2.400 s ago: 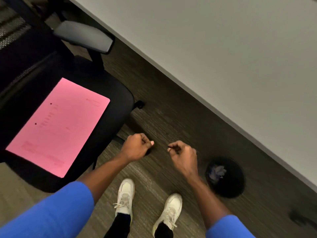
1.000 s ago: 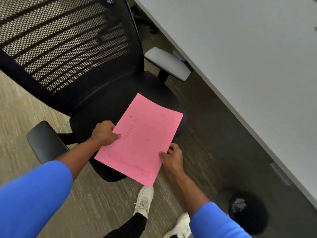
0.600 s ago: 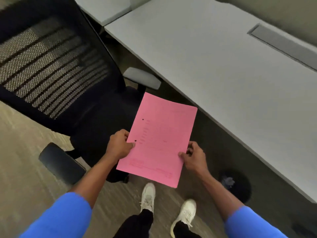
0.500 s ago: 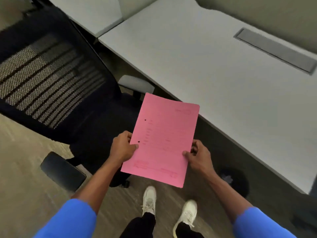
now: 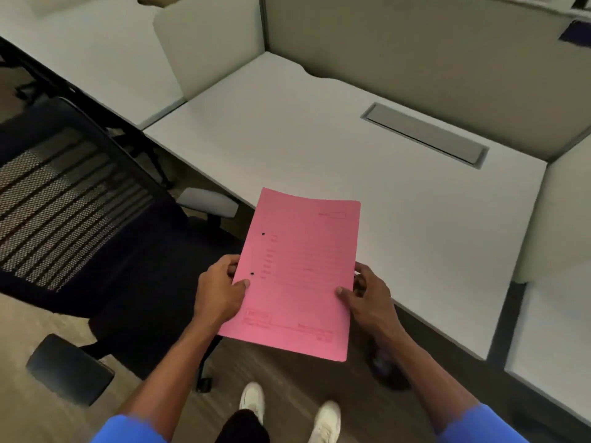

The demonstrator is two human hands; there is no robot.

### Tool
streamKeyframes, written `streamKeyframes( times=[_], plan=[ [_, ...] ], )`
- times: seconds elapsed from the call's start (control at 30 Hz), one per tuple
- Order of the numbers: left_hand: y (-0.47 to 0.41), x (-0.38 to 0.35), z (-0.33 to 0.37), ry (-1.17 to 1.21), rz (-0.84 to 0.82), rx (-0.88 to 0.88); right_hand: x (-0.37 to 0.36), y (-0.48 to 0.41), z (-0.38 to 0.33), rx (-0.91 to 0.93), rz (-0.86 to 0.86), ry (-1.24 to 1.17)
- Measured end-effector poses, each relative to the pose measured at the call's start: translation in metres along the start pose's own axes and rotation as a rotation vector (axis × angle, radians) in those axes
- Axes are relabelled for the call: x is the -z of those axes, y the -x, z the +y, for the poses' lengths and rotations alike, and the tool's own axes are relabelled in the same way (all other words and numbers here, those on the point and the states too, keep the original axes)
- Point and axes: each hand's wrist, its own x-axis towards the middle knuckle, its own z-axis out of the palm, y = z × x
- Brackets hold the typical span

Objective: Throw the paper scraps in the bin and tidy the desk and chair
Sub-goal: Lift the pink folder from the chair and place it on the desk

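Between both hands (image 5: pixel 220 295), flat pink sheet (image 5: pixel 299 276)

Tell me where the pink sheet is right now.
In the head view the pink sheet is centre frame, held off the chair between the left hand and right hand, its far end over the desk's near edge.

Print is showing on the pink punched paper sheet (image 5: pixel 300 276), but none of it is reading clearly: faint lines of darker pink text are running down the middle, a small boxed mark is sitting near the top right corner, and a boxed block with a line of small type is lying along the bottom edge. All of it is blurring out; no word or number is coming through.
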Motion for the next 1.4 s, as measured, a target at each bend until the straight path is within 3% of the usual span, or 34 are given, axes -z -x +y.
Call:
streamKeyframes(
  times=[0.4,0.9,1.4],
  plan=[
    [-0.042,-0.021,0.043,0.093,0.028,-0.040,0.054,-0.037,-0.030,0.045,-0.090,0.115],
    [-0.188,0.024,0.093,0.039,-0.088,-0.154,0.026,-0.130,-0.105,0.032,0.108,-0.024],
    [-0.328,-0.001,0.160,-0.043,-0.068,-0.227,0.061,-0.262,-0.127,0.053,0.129,-0.056]
  ],
)
